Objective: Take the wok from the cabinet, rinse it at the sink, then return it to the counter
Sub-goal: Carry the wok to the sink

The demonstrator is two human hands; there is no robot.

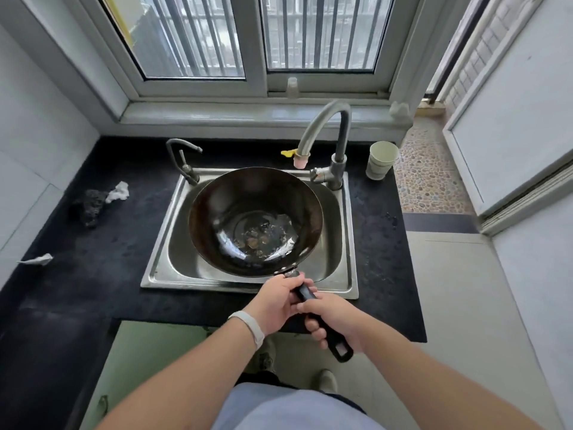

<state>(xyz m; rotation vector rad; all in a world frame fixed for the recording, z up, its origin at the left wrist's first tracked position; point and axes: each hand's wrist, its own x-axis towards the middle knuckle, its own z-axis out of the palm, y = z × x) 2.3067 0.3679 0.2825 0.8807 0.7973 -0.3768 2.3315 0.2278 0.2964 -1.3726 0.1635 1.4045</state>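
Wok (255, 221) out of the cabinet, held over the sink (348, 231) by its handle, fingers of left hand (276, 305) and right hand (336, 321) wrapped around it; no water visibly running from the faucet (325, 125), return to the counter (93, 274) pending.

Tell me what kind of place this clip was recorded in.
Most likely a small home kitchen. A steel sink with a gooseneck faucet is set into a dark counter under a barred window, and both hands hold a wok over the basin.
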